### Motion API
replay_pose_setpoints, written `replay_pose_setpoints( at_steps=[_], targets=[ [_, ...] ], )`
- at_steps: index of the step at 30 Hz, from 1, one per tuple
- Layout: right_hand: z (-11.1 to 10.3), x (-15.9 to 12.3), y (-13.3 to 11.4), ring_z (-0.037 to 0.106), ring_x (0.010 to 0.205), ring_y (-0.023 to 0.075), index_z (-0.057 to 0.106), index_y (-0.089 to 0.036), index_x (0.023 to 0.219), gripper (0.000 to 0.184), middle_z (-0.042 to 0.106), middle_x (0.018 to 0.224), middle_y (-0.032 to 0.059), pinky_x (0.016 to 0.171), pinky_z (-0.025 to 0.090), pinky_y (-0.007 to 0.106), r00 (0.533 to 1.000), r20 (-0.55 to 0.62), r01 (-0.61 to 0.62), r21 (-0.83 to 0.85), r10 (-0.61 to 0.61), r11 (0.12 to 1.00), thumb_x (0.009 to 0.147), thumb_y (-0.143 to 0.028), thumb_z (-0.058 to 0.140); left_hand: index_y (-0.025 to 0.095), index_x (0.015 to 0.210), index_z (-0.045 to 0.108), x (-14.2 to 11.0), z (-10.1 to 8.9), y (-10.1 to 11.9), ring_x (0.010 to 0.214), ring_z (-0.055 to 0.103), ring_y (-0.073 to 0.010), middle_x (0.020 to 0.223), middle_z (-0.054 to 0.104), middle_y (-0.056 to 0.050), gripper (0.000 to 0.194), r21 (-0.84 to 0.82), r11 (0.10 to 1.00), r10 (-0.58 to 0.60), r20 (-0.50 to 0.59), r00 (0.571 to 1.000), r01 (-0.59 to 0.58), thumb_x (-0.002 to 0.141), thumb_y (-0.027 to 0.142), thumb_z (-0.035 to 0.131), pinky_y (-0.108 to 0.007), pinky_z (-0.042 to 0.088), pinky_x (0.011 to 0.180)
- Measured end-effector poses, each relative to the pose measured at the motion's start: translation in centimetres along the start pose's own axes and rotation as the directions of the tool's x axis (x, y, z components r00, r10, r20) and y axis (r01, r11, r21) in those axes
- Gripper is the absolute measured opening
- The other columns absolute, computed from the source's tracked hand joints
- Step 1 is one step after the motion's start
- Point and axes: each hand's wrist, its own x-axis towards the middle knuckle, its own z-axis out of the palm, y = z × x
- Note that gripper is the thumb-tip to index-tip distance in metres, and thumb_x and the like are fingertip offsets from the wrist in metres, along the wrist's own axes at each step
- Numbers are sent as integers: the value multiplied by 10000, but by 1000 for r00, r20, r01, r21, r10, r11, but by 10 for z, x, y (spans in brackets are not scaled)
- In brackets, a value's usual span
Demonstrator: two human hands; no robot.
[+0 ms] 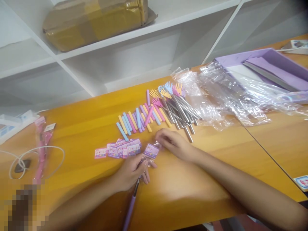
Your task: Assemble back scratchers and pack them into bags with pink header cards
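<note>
My left hand (133,170) is closed around a back scratcher with a metal rod and a purple handle (130,210); its upper end is hidden by my fingers. A small purple printed card (151,150) stands just above that hand, with clear plastic (150,162) about it. My right hand (174,144) pinches the clear plastic at the card's upper right corner. Left of the card lies a loose pile of similar printed cards (124,148). Beyond them are several pastel handle tubes (138,118) and a heap of metal-rod back scratchers with coloured hand-shaped heads (178,106).
Clear plastic bags (223,89) spread over the right rear of the wooden table (192,189), partly over a purple box (240,56). At left lie a pink wrapped item (41,150) and a white cable (63,157). White shelving (134,57) holding a taped carton (96,22) stands behind.
</note>
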Motion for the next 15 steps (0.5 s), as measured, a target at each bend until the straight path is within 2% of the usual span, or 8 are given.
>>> replay_pose_setpoints(
  at_steps=[2,5,9,11,15],
  targets=[
    [-2,2,-1,669,756,138,657,-196,1007,230,675,918,31,700,590,288,998,54,17,56,-20,998,1106,-208,449,142,1149,649,1,0,-3,569,717,-165,709,711,-40,504,-22,1000,9,-3,1000,-9,1095,606,460,-255,578,566],
    [-5,3,-3,684,887,153,710,-196,1055,278,692,1006,52,816,598,321,989,128,68,20,-70,997,1098,-156,438,159,1153,631,1,0,-6,572,717,-167,711,702,-29,447,-37,999,20,-8,1000,-20,1103,572,468,-262,593,563],
    [-8,1,-7,664,1000,180,721,-207,1065,126,667,1077,62,914,580,351,980,180,96,-23,-90,995,1072,-216,596,165,1157,621,1,1,-3,569,718,-156,728,706,-26,408,-3,1000,27,-15,1000,-27,1118,533,449,-249,595,558],
    [-7,0,-9,648,1013,188,721,-204,1017,89,636,1093,67,910,576,347,979,186,95,-42,-86,995,1052,-256,658,171,1149,613,1,1,0,552,718,-146,748,708,-23,394,44,998,37,-6,999,-36,1125,519,429,-233,584,540],
    [-3,0,-11,614,1057,209,705,-200,994,160,592,1095,84,952,554,368,988,127,107,-126,-91,986,1087,-267,592,196,1056,566,-1,0,7,437,665,-137,654,631,28,388,97,995,-35,25,999,32,1127,529,380,-185,467,391]
  ],
)
